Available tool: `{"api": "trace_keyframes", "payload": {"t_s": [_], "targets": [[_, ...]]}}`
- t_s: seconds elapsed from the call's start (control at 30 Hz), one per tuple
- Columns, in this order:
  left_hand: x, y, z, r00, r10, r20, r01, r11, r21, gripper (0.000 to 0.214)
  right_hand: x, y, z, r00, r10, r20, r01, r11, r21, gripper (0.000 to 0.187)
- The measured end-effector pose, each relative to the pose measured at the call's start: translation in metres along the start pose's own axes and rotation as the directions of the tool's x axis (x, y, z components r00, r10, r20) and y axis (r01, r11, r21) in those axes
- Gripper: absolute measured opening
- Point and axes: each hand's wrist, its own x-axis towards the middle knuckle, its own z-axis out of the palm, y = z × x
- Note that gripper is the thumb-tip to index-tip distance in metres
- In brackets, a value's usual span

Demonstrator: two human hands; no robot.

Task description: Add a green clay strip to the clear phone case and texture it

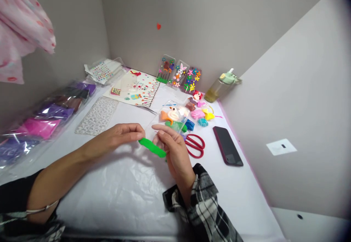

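Both hands are holding a green clay roll [152, 147] just above the white table [123, 191]: the left hand [120, 136] is pinching its far end, the right hand [175, 152] is gripping the near end, beside red scissors [195, 145] and a dark phone [227, 146]

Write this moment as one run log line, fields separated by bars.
left hand: holds green clay roll | right hand: holds same roll | nearby: red scissors, phone
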Motion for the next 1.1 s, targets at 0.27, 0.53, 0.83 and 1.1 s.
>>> {"api": "trace_keyframes", "payload": {"t_s": [0.27,0.53,0.83,1.1], "targets": [[0.003,-0.004,-0.015,0.984,-0.033,0.177,0.021,0.997,0.068,0.029,-0.003,-0.004,-0.001,0.994,0.056,0.092,-0.048,0.995,-0.089,0.018],[0.002,-0.004,-0.016,0.979,-0.046,0.199,0.022,0.992,0.12,0.027,-0.003,-0.003,-0.001,0.992,0.063,0.111,-0.045,0.987,-0.157,0.02],[0.0,-0.005,-0.016,0.972,-0.062,0.228,0.028,0.988,0.15,0.027,-0.004,-0.003,0.001,0.989,0.063,0.136,-0.04,0.986,-0.164,0.02],[0.0,-0.006,-0.018,0.958,-0.078,0.274,0.034,0.986,0.164,0.028,-0.005,-0.002,0.001,0.987,0.072,0.14,-0.046,0.983,-0.176,0.02]]}}
